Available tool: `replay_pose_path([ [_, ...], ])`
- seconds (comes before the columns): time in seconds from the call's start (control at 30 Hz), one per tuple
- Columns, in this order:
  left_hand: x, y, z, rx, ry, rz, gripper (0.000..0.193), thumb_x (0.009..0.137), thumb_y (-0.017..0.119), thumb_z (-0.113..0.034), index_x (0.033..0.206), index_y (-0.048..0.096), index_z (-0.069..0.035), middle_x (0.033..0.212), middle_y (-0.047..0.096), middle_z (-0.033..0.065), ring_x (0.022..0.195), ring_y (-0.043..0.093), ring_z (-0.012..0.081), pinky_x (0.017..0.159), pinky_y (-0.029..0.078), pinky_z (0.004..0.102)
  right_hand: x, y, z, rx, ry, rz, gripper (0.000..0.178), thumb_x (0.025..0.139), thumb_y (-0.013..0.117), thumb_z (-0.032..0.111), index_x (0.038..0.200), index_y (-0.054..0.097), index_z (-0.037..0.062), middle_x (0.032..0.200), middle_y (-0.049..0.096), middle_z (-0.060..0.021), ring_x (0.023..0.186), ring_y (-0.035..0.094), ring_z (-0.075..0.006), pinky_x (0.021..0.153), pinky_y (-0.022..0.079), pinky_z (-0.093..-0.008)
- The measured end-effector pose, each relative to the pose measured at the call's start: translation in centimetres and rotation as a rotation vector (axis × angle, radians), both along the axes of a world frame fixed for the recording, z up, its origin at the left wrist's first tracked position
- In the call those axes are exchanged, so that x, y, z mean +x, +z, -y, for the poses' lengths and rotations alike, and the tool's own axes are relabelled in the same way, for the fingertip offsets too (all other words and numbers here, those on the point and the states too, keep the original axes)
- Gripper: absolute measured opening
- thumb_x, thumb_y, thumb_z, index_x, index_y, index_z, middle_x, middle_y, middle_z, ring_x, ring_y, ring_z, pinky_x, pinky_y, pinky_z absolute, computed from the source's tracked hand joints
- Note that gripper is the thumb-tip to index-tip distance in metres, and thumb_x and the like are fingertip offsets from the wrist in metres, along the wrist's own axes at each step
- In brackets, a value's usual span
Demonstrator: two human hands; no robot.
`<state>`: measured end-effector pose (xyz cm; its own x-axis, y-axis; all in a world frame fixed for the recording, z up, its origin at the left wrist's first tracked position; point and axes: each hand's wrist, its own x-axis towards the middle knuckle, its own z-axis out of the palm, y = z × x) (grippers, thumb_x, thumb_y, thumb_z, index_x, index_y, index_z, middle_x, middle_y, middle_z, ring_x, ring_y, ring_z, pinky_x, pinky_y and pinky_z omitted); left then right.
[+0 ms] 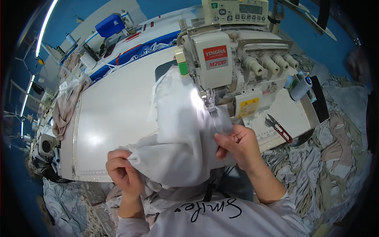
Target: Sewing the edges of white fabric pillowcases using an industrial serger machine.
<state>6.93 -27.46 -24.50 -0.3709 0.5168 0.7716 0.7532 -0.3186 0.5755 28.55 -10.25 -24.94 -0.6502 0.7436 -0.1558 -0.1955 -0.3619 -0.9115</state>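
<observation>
A white piece of fabric (173, 114) lies under the presser foot of an overlock sewing machine (215, 59) and drapes over the table's front edge. My left hand (124, 172) pinches the fabric's left edge, its fingers closed on it. Close to the machine's foot, my right hand (239, 146) grips the right edge of the same fabric between thumb and fingers. The lit presser foot (209, 100) rests at the fabric's right side. The machine's lamp shines on the cloth there.
Red-handled thread snips (281, 130) lie right of the machine, near a blue thread cone (301, 89). The white sewing table (106, 126) extends left. Heaps of pale garments (308, 170) lie at the right. Behind stands another machine with a blue head (109, 26).
</observation>
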Motion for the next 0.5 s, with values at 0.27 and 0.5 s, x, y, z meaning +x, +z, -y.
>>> replay_pose_path([
  [0.27, -0.2, 3.0, -2.6, 0.225, 0.045, 0.060, 0.019, 0.092, 0.053, -0.008, 0.088, 0.034, -0.008, 0.090, 0.044, 0.0075, 0.076, 0.042, 0.0131, 0.074, 0.038, 0.0241, 0.2, 0.2, -0.3, 0.001, 0.024, 0.034, 0.019, 0.085, 0.067, 0.013, 0.092, 0.061, -0.0034, 0.061, 0.061, -0.0058, 0.050, 0.059, -0.0115, 0.048, 0.050, -0.0232],
  [0.5, -1.3, 5.2, -4.5, 0.320, 0.081, 0.040, 0.016, 0.091, 0.055, -0.004, 0.088, 0.039, -0.008, 0.096, 0.047, 0.0083, 0.084, 0.049, 0.0149, 0.080, 0.041, 0.0259, 0.2, 0.2, -0.4, -0.027, 0.044, 0.010, 0.022, 0.084, 0.068, 0.014, 0.092, 0.060, -0.0034, 0.062, 0.061, -0.0052, 0.051, 0.059, -0.0111, 0.049, 0.050, -0.0230],
])
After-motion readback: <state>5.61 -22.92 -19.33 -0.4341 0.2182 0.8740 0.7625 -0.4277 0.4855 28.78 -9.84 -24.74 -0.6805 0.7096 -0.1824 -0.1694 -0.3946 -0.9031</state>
